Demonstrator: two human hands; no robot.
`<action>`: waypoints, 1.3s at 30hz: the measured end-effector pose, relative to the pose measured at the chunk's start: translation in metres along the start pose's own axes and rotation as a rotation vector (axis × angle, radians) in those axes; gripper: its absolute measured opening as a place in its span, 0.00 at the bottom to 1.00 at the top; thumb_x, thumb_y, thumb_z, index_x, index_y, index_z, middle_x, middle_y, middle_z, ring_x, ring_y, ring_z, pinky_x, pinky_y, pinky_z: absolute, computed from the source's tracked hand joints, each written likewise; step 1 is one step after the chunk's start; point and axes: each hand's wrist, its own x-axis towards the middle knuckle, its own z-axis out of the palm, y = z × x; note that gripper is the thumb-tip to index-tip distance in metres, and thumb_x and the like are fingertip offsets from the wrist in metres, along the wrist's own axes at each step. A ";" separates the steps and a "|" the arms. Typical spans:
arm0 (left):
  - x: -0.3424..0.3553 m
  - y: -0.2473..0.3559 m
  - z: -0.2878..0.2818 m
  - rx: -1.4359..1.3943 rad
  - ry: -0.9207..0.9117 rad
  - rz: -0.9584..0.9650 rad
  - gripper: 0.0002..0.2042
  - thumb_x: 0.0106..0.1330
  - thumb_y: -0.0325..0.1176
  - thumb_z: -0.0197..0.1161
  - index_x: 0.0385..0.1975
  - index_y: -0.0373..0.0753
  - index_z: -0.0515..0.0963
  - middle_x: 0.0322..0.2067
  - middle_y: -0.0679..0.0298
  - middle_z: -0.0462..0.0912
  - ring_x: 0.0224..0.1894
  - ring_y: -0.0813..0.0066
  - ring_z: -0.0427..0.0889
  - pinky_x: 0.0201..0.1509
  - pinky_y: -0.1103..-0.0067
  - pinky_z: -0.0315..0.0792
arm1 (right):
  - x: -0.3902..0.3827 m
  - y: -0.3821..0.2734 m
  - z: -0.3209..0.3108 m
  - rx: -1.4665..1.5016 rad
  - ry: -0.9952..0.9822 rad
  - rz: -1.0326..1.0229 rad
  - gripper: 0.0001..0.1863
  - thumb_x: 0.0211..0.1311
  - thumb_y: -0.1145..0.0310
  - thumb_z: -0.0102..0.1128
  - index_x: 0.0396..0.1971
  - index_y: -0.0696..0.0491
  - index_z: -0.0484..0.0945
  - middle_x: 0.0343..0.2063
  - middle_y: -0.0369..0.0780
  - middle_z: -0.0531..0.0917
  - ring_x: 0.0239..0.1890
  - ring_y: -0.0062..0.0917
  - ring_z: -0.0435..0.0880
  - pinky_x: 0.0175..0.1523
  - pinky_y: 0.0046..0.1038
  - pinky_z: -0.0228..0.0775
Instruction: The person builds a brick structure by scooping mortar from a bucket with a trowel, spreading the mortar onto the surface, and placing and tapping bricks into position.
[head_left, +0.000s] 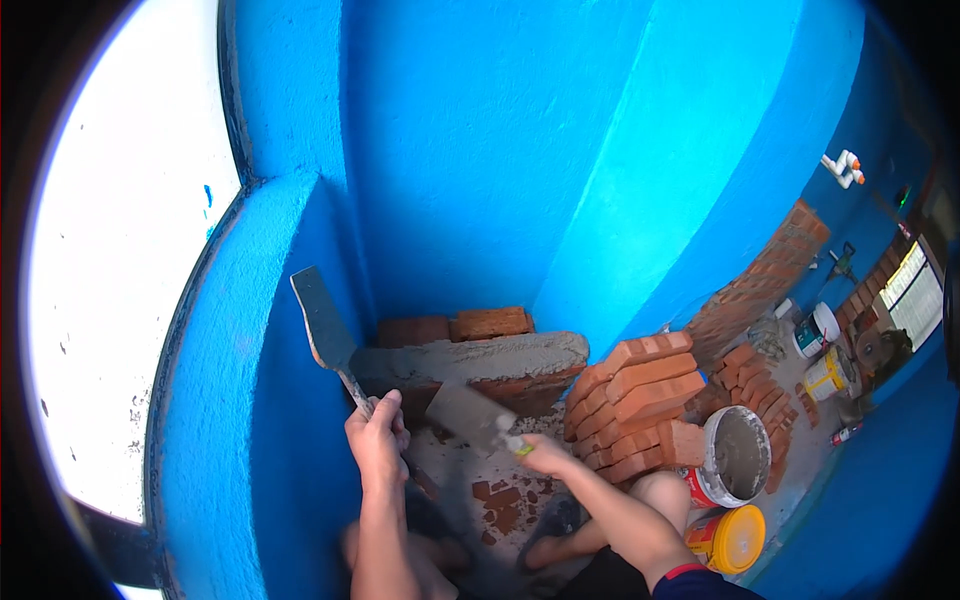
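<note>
My left hand (377, 442) grips the handle of a pointing trowel (322, 315). Its long, narrow grey blade is tilted up beside the blue wall. In my right hand (545, 456) is a broad-bladed trowel (462, 410) with a yellow-green handle end, slightly smeared by motion. That blade is close to the front face of a low brick wall, over the floor. Along the top of this wall lies a thick bed of wet grey mortar (490, 355). Behind the mortar two bricks (492, 322) sit against the blue wall.
Stacked red bricks (640, 400) stand to the right. Beside them are a bucket of grey mortar (740, 455) and a yellow-lidded bucket (740, 540). Brick fragments (503, 508) lie between my feet. A bright window (130, 260) fills the left. More buckets (826, 375) stand farther right.
</note>
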 end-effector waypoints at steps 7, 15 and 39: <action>-0.003 0.003 0.003 0.002 0.009 -0.008 0.15 0.60 0.31 0.62 0.15 0.44 0.64 0.14 0.70 0.67 0.12 0.85 0.60 0.15 0.87 0.51 | 0.064 0.007 0.042 0.119 -0.176 0.190 0.22 0.60 0.77 0.56 0.55 0.52 0.74 0.33 0.36 0.79 0.28 0.18 0.72 0.31 0.25 0.62; 0.003 0.002 0.008 0.016 -0.032 -0.022 0.15 0.61 0.32 0.60 0.15 0.45 0.63 0.13 0.69 0.65 0.10 0.82 0.60 0.14 0.84 0.53 | 0.070 0.048 -0.024 0.164 -0.077 0.251 0.29 0.51 0.87 0.47 0.56 0.54 0.72 0.39 0.36 0.76 0.36 0.23 0.71 0.37 0.26 0.65; -0.008 -0.013 0.050 -0.051 -0.186 -0.104 0.15 0.60 0.32 0.62 0.14 0.44 0.65 0.11 0.71 0.66 0.09 0.84 0.59 0.14 0.85 0.53 | 0.001 -0.005 -0.102 0.886 0.496 -0.031 0.04 0.48 0.72 0.56 0.24 0.54 0.72 0.17 0.36 0.74 0.17 0.23 0.72 0.23 0.26 0.67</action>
